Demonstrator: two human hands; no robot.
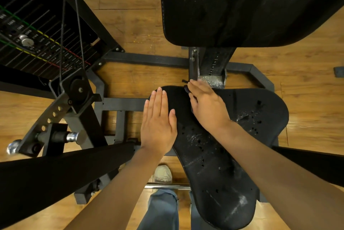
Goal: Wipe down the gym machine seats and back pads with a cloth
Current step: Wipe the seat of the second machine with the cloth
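Hands lie flat-fingered on the worn black padded seat (pixel 214 146): left hand (pixel 158 120) at its nine-o'clock edge, right hand (pixel 206 105) pressing a barely visible dark cloth (pixel 186 89) toward twelve.

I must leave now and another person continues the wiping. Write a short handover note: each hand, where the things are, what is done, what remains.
Left hand: open, fingers straight, flat on the left edge of the seat.
Right hand: laid over the seat's far end, a bit of dark material showing at its fingertips; probably the cloth, but mostly hidden.
Seat: cracked, with pale smears toward its near end. Back pad stands beyond it, untouched by either hand.
Done: cannot tell how much is wiped.
Left: finish the seat, then the back pad.
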